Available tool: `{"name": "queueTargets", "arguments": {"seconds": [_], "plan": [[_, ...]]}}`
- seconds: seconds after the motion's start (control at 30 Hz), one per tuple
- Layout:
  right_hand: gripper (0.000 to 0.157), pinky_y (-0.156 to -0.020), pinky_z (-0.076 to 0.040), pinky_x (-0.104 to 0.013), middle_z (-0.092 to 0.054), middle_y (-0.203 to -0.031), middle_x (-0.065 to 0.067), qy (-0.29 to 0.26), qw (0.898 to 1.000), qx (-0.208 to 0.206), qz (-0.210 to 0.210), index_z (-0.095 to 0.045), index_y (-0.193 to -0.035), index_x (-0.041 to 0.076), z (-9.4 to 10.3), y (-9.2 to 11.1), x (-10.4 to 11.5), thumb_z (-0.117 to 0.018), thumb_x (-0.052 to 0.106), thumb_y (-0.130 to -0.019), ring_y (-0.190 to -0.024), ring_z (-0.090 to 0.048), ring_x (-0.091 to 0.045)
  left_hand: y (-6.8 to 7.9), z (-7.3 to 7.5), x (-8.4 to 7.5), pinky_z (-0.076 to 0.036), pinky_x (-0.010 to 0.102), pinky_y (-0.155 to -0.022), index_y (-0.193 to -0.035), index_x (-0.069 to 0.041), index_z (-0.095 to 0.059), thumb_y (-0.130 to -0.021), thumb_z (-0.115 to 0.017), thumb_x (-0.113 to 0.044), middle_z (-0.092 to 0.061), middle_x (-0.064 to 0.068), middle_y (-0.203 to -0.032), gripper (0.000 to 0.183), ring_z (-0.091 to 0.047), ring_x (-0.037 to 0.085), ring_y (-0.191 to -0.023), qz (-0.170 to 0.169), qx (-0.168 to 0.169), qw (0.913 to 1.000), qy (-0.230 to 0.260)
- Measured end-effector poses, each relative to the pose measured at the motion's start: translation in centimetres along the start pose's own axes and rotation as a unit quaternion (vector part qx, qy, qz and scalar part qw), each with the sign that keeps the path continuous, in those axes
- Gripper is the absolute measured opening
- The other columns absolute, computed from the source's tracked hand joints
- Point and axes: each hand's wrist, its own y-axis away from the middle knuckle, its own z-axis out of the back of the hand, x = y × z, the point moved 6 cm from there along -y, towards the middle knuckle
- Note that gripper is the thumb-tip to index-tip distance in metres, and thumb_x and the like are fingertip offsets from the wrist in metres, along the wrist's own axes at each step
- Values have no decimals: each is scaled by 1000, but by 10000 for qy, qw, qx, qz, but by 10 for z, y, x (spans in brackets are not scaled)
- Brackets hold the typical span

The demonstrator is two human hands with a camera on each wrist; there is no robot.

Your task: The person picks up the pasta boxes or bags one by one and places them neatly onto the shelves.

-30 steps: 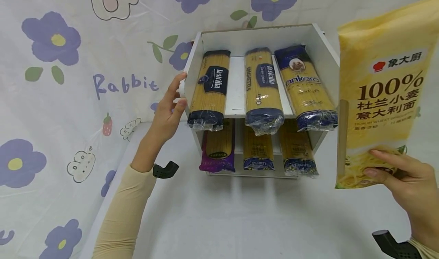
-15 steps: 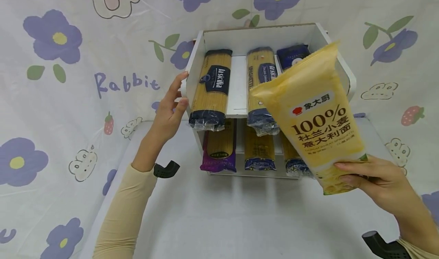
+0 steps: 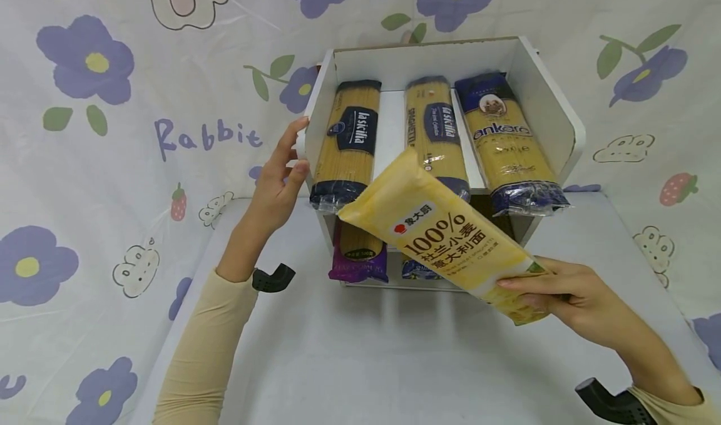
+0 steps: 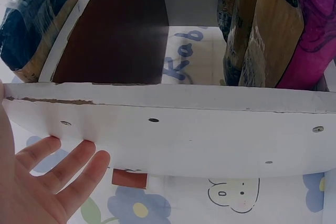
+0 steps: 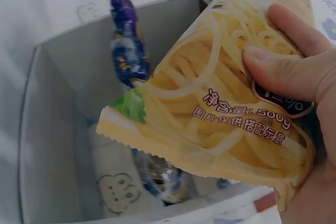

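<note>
My right hand (image 3: pixel 569 296) grips the lower end of a yellow bag of spaghetti (image 3: pixel 445 240), thumb on its printed front in the right wrist view. The bag slants up to the left before the white two-tier shelf (image 3: pixel 554 99), overlapping its lower tier. My left hand (image 3: pixel 273 190) rests at the shelf's left side; in the left wrist view its extended fingers (image 4: pixel 79 156) touch the outer panel. On the upper tier lie two la sicilia spaghetti packs (image 3: pixel 346 146) and an ankara pack (image 3: pixel 509 140). Below, a purple pack (image 3: pixel 360 265) and a blue-ended pack (image 3: pixel 418 271) show, the latter partly hidden.
The shelf stands on a white-covered table (image 3: pixel 366 362) against a cloth backdrop (image 3: pixel 197 68) with purple flowers and rabbits. Upper packs overhang the shelf's front edge. A black device (image 3: pixel 273 279) sits at each wrist.
My right hand has carried the yellow bag leftward from beyond the shelf's right side to its front, tilting its top left. The ankara pack was briefly covered. My left hand stays put.
</note>
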Motion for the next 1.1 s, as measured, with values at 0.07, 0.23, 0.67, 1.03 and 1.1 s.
{"name": "queueTargets", "arguments": {"seconds": [0.07, 0.23, 0.67, 1.03, 1.1], "plan": [[56, -71, -57, -19, -55, -138, 21, -31, 9999, 80, -132, -72, -120, 10, -5, -2, -1, -63, -25, -77, -113, -57, 6, 0, 0, 0, -56, 48, -86, -155, -31, -27, -90, -37, -76, -43, 2, -150, 80, -59, 25, -107, -4, -7, 10000, -12], [58, -79, -55, -16, -53, -139, 27, 161, 9993, 211, -251, -73, -119, 16, -15, -6, -2, -66, -22, -77, -122, -54, 9, 0, 0, 1, -55, 44, -83, -155, -30, -27, -91, -35, -77, -44, 3, -150, 80, -57, 23, -104, -17, -32, 10000, -91], [59, -74, -48, -7, -72, -118, -1, 884, 9954, 280, 248, -73, -120, 25, -45, -5, -3, -74, -14, -74, -109, -65, -2, 0, 0, 0, -53, 43, -82, -155, -29, -27, -90, -35, -78, -43, 2, -151, 82, -55, 24, -103, -21, -17, 10000, -92], [59, -65, -43, -6, -74, -109, 0, 952, 9946, 319, 256, -73, -118, 26, -65, 5, -8, -73, -14, -75, -91, -64, -1, 1, 0, -1, -54, 47, -85, -155, -31, -27, -89, -37, -77, -43, 4, -150, 81, -56, 25, -105, 46, 6, 10000, -36], [57, -61, -40, -5, -73, -106, 2, 835, 9954, 335, 316, -74, -118, 24, -68, 6, -10, -72, -14, -76, -81, -59, 3, 0, 0, 0, -55, 48, -85, -155, -31, -26, -89, -36, -78, -44, 4, -150, 82, -56, 25, -105, 28, -2, 10000, -18]]}}
